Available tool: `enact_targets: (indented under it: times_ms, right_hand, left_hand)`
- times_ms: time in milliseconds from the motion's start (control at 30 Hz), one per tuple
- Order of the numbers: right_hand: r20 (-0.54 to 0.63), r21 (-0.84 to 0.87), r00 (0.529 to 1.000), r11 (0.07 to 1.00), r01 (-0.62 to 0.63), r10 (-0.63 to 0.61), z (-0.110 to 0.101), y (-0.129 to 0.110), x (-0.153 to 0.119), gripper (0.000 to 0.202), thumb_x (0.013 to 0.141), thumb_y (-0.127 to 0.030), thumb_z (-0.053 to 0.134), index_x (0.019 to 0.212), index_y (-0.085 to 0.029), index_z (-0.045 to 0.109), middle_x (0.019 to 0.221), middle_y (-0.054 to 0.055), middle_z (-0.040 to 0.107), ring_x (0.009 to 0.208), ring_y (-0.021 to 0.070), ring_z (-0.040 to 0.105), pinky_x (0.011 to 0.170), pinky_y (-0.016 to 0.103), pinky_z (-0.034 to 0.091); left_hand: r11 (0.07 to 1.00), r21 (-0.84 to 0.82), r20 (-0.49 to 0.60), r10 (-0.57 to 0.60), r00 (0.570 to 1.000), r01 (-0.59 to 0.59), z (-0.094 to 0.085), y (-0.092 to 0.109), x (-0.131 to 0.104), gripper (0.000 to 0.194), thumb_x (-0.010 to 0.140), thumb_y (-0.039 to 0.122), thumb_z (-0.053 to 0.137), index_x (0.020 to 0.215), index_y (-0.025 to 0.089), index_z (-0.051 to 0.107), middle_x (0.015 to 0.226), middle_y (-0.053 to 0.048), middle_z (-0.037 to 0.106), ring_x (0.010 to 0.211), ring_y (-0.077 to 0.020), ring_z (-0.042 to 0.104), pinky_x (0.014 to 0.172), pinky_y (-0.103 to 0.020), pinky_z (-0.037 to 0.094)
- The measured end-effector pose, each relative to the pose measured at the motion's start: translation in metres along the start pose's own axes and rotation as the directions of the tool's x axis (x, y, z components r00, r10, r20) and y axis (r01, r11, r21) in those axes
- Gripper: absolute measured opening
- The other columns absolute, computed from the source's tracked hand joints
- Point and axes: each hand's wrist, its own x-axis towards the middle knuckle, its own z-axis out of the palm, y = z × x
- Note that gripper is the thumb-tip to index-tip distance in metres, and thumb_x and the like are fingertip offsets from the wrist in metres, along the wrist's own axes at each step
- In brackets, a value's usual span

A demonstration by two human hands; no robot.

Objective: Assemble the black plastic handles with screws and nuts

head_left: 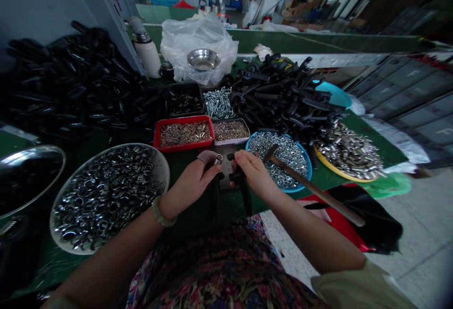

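My left hand (191, 179) is closed around a black handle-shaped part (213, 198), and a small shiny metal coil (218, 159) shows at its fingertips. I cannot tell whether the coil is fixed to that part. Close by, my right hand (255, 173) grips another black handle-shaped part (245, 196), which hangs down below the fingers. The two parts are apart, above a small metal plate (226, 184) on the green table. To the right, a hammer (314, 186) lies across a blue basin (309, 177) of metal nuts.
Metal rings fill a large white basin (163, 158) on the left. Ahead stand a red tray (155, 134) of small pins and a tray of tiny pieces (231, 130). Black parts pile up at left (71, 78) and back right (276, 87). Metal sleeves (350, 153) fill a yellow basin.
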Motion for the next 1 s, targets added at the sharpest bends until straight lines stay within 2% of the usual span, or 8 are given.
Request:
enact_targets:
  times_ms: [100, 167, 367, 500, 667, 767, 833, 1000]
  right_hand:
    - [-0.003, -0.066, 1.0, 0.998, -0.006, 0.006, 0.002, -0.007, 0.002, 0.047, 0.082, -0.065, 0.051, 0.068, -0.021, 0.044, 0.058, -0.006, 0.043, 0.041, 0.0082, 0.046, 0.03, 0.019, 0.037]
    - [0.021, -0.1, 1.0, 0.995, 0.01, -0.008, 0.002, -0.01, 0.001, 0.046, 0.083, -0.064, 0.049, 0.067, -0.021, 0.043, 0.056, -0.007, 0.041, 0.038, 0.0071, 0.042, 0.029, 0.019, 0.034]
    - [0.1, -0.336, 0.991, 0.934, 0.123, -0.094, -0.001, -0.025, -0.005, 0.043, 0.09, -0.056, 0.044, 0.065, -0.021, 0.043, 0.057, -0.006, 0.04, 0.048, 0.0083, 0.041, 0.04, 0.021, 0.031]
    - [0.16, -0.425, 0.974, 0.879, 0.214, -0.16, 0.004, -0.029, -0.008, 0.041, 0.092, -0.051, 0.042, 0.064, -0.02, 0.043, 0.058, -0.005, 0.041, 0.054, 0.0095, 0.041, 0.049, 0.022, 0.029]
    - [0.07, -0.486, 0.977, 0.849, 0.208, -0.2, 0.005, -0.011, -0.011, 0.039, 0.094, -0.048, 0.04, 0.065, -0.021, 0.04, 0.059, -0.004, 0.042, 0.057, 0.0108, 0.042, 0.053, 0.024, 0.027]
    - [0.053, -0.477, 0.981, 0.858, 0.19, -0.188, 0.002, -0.004, -0.012, 0.039, 0.094, -0.048, 0.04, 0.065, -0.021, 0.039, 0.058, -0.005, 0.04, 0.056, 0.0109, 0.04, 0.053, 0.024, 0.028]
    - [0.034, -0.424, 0.984, 0.889, 0.172, -0.174, 0.002, -0.001, -0.013, 0.04, 0.094, -0.05, 0.039, 0.066, -0.022, 0.04, 0.059, -0.005, 0.039, 0.055, 0.0107, 0.04, 0.052, 0.024, 0.028]
    - [-0.038, -0.349, 0.98, 0.922, 0.168, -0.193, 0.01, 0.004, -0.018, 0.042, 0.094, -0.052, 0.039, 0.066, -0.021, 0.041, 0.06, -0.005, 0.039, 0.056, 0.0111, 0.04, 0.052, 0.024, 0.029]
  left_hand:
    - [0.999, 0.046, 0.002, 0.017, 1.0, -0.017, 0.0, 0.002, -0.004, 0.023, 0.092, 0.04, 0.046, 0.099, 0.021, 0.057, 0.091, -0.002, 0.066, 0.082, -0.018, 0.061, 0.075, -0.028, 0.045]
    - [0.993, 0.114, -0.002, 0.027, 1.0, -0.027, -0.001, 0.003, -0.006, 0.023, 0.092, 0.041, 0.045, 0.099, 0.022, 0.057, 0.089, -0.002, 0.066, 0.08, -0.0179, 0.061, 0.073, -0.027, 0.044]
    - [0.927, 0.376, 0.05, -0.005, 0.999, -0.014, 0.002, 0.006, -0.008, 0.027, 0.091, 0.045, 0.045, 0.099, 0.022, 0.057, 0.084, -0.004, 0.066, 0.074, -0.0207, 0.063, 0.067, -0.029, 0.042]
    - [0.94, 0.342, 0.076, -0.02, 0.997, -0.007, 0.012, 0.009, -0.009, 0.028, 0.092, 0.043, 0.043, 0.094, 0.019, 0.059, 0.077, -0.005, 0.065, 0.071, -0.02, 0.063, 0.066, -0.028, 0.042]
    - [0.942, 0.336, 0.114, -0.048, 0.992, 0.007, 0.009, 0.004, -0.01, 0.034, 0.091, 0.048, 0.044, 0.083, 0.019, 0.061, 0.071, -0.006, 0.063, 0.063, -0.0199, 0.06, 0.061, -0.029, 0.04]
    - [0.927, 0.372, 0.149, -0.005, 0.989, -0.052, 0.0, 0.002, -0.009, 0.036, 0.09, 0.051, 0.046, 0.08, 0.02, 0.062, 0.067, -0.004, 0.062, 0.061, -0.0195, 0.058, 0.062, -0.029, 0.04]
    - [0.899, 0.431, 0.117, 0.032, 0.993, -0.08, -0.002, 0.003, -0.01, 0.037, 0.09, 0.052, 0.045, 0.08, 0.02, 0.062, 0.066, -0.004, 0.06, 0.061, -0.0201, 0.058, 0.064, -0.029, 0.04]
    - [0.847, 0.527, 0.081, 0.024, 0.996, -0.063, 0.01, 0.009, -0.012, 0.041, 0.092, 0.051, 0.041, 0.077, 0.019, 0.061, 0.064, -0.006, 0.059, 0.061, -0.0223, 0.058, 0.065, -0.031, 0.041]
